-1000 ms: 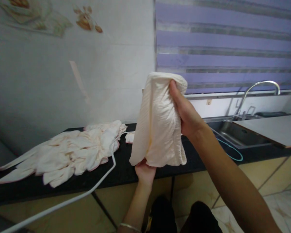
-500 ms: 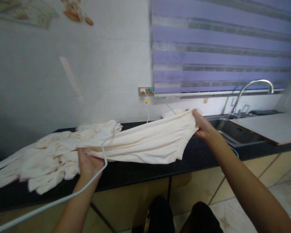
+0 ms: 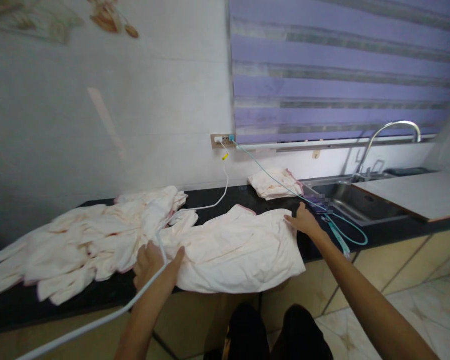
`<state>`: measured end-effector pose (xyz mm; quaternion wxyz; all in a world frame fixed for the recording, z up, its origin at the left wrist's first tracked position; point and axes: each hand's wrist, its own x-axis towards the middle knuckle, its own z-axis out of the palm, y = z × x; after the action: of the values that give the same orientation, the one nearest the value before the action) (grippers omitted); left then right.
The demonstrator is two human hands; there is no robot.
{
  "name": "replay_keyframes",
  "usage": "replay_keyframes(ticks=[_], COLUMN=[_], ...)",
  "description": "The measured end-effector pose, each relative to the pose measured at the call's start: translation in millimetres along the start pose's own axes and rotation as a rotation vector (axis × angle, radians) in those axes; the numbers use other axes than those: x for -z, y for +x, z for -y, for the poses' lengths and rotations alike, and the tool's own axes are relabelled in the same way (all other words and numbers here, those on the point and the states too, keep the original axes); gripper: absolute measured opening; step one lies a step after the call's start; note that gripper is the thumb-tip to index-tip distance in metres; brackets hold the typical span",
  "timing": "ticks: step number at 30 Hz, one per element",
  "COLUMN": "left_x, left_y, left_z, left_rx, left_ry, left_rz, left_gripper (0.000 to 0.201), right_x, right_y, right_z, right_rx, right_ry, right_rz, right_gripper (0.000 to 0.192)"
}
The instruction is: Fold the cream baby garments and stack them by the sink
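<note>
A cream-white garment (image 3: 236,255) lies spread on the black countertop, its front edge hanging a little over the counter's edge. The gathered elastic end seen earlier cannot be made out now. My left hand (image 3: 155,265) is at the garment's left end, fingers and thumb apart, the thumb against the cloth. At its upper right corner is my right hand (image 3: 307,220), thumb and fingers spread, the thumb touching the fabric. A heap of similar cream clothes (image 3: 82,240) lies left of my left hand. A white cable (image 3: 135,297) passes in front of my left hand and over the cloth.
A folded cream cloth (image 3: 272,184) lies at the back of the counter. Beside my right hand are a phone (image 3: 315,204) and a teal cord (image 3: 345,225). A sink (image 3: 363,202), a faucet (image 3: 371,145) and a pale board (image 3: 416,192) stand right. A wall socket (image 3: 223,141) holds two plugs.
The garment, stretched between both hands above the counter before, has come down onto it. Both hands have lowered and loosened, and the folded cloth and phone are now uncovered.
</note>
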<state>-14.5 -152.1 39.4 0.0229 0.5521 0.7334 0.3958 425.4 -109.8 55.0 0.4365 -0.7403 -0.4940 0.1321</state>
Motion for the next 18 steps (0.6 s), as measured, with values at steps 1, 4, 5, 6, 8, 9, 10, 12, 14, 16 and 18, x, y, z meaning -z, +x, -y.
replay_keyframes(ticks=[1,4,5,6,8,9,10,12,14,16,18], left_x=[-1.0,-9.5,-14.2,-19.7,-32.1,-38.6,-45.0,-56.9,-66.3,-71.7,-72.5], left_y=[-3,-13,-18,-22,-29,-31,-33,-34,-32,-30,-29], left_z=[-7,-29,-36,-44,-60,-67,-73,-81,-82,-78,-74], left_rx=[-0.034,-0.209,-0.276,-0.341,-0.46,-0.508,-0.547,-0.591,-0.596,-0.604,-0.626], left_ry=[0.084,0.211,0.235,0.25,0.252,0.247,0.246,0.269,0.314,0.351,0.369], left_rz=[0.003,0.034,0.038,0.042,0.088,0.143,0.225,0.45,0.679,0.806,0.831], left_gripper=[0.091,0.08,0.076,0.073,0.069,0.069,0.069,0.072,0.076,0.079,0.078], right_x=[2,0,-3,-7,-14,-17,-18,-15,-5,10,27], right_y=[-12,-60,-77,-92,-112,-116,-116,-109,-95,-81,-71], right_z=[-4,-18,-22,-26,-32,-35,-38,-47,-59,-73,-86], right_rx=[-0.011,-0.052,-0.044,-0.037,0.014,0.05,0.091,0.164,0.196,0.163,0.116], right_ry=[-0.14,-0.46,-0.508,-0.545,-0.571,-0.563,-0.541,-0.472,-0.385,-0.289,-0.209], right_rz=[0.003,0.067,0.112,0.14,0.178,0.194,0.206,0.205,0.158,0.117,0.126], right_gripper=[0.062,0.066,0.065,0.059,0.04,0.031,0.025,0.02,0.018,0.019,0.021])
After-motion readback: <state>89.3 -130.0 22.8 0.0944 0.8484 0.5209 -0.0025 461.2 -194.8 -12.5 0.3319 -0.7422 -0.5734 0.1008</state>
